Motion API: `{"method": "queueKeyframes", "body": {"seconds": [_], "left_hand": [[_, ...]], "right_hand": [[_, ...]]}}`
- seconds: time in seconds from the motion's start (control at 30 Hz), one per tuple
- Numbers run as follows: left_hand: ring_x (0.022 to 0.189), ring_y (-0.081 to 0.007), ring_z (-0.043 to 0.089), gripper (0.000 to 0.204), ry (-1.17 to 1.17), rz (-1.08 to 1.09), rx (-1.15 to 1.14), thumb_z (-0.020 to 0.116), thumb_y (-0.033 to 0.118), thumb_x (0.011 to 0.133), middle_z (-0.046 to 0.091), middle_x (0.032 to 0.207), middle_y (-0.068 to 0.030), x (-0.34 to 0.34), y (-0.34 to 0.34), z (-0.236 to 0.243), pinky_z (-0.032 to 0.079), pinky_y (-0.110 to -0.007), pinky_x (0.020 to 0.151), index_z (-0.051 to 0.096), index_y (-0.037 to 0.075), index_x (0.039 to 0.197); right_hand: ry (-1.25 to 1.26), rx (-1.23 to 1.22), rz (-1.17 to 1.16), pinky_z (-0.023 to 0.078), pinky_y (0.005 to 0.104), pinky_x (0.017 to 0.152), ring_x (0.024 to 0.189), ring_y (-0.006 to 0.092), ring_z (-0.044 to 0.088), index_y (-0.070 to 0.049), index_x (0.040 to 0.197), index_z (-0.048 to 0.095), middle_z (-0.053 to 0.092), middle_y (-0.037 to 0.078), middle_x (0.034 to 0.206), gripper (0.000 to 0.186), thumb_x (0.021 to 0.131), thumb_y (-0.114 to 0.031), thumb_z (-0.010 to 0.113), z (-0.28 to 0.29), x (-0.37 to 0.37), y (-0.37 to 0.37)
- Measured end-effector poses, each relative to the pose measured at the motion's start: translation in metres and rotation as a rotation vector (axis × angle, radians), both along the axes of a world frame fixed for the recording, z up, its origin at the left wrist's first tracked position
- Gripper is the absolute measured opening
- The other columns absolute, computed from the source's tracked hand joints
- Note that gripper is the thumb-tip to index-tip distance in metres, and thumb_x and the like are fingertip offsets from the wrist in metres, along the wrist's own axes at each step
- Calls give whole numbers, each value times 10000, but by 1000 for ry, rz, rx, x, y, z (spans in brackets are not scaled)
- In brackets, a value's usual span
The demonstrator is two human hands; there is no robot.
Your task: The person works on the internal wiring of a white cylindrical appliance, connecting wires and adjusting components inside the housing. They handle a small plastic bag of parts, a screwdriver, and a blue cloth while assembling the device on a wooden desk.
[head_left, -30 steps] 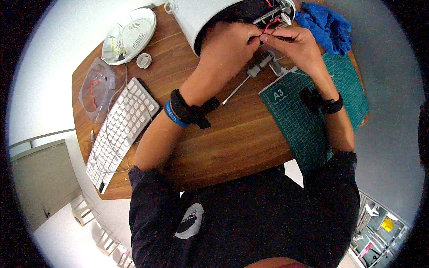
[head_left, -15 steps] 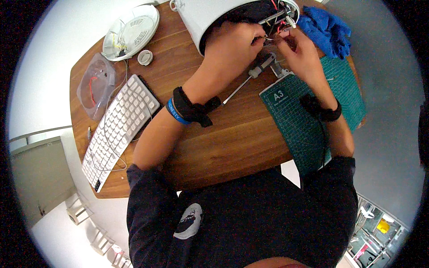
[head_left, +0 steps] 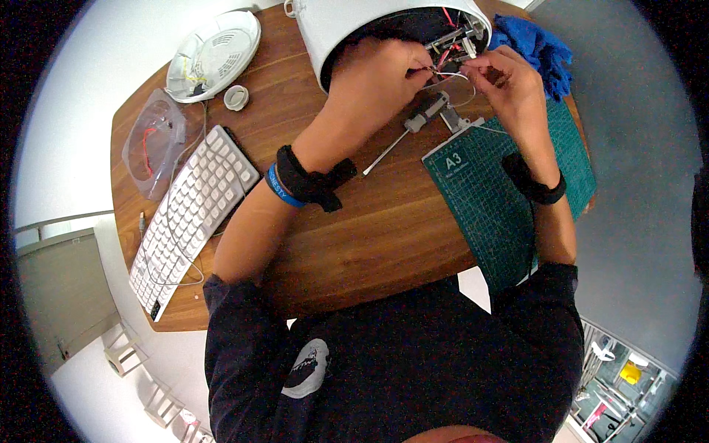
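A white rounded housing lies on its side at the far edge of the table, its dark opening facing me. Metal framework and red wires show inside that opening. My left hand is closed at the opening's lower rim, thumb and finger pinching thin wires. To its right, my right hand has its fingertips together on a thin white wire that curves between both hands. Just below them lies a screwdriver with a grey handle, beside a small grey part.
A green cutting mat lies under my right forearm. Beyond it is a crumpled blue cloth. On the left are a white keyboard, a cable, a clear plastic bag with a red wire, a white round cover and a small white ring.
My right hand has drawn away to the right from my left hand, and a loop of white wire now shows between them. The whole view has shifted slightly.
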State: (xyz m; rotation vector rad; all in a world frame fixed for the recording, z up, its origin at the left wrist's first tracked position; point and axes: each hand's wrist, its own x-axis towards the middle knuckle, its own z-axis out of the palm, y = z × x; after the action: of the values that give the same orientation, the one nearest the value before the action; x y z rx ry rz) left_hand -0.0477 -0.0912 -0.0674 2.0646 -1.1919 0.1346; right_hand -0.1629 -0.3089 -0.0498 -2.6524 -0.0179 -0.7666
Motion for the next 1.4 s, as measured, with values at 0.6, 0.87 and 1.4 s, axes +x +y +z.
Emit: {"method": "queueKeyframes", "body": {"seconds": [0.6,0.87,1.4], "left_hand": [[866,-326,768,207,-27,-22,-20,759,261,952,783,1011,-126,8,-2,-8,611,-400,744,806,116,1092],[903,-318,770,213,-9,23,13,745,302,968,787,1042,-97,-1,-1,-1,615,-384,771,815,146,1095],[960,-354,758,212,-13,151,52,704,253,999,787,1068,-104,-19,-25,2,617,-417,813,797,167,1168]], "right_hand": [[231,-588,442,516,477,1055,1326,328,570,-110,1213,685,617,95,1358,341,875,-147,712,-34,-4,30],[253,-511,455,514,449,1075,1206,351,640,-117,1208,649,666,129,1214,279,930,-116,630,-12,-13,16],[379,41,377,557,403,917,1056,315,704,-43,1273,623,709,142,1157,319,986,-137,727,10,-60,-70]]}}
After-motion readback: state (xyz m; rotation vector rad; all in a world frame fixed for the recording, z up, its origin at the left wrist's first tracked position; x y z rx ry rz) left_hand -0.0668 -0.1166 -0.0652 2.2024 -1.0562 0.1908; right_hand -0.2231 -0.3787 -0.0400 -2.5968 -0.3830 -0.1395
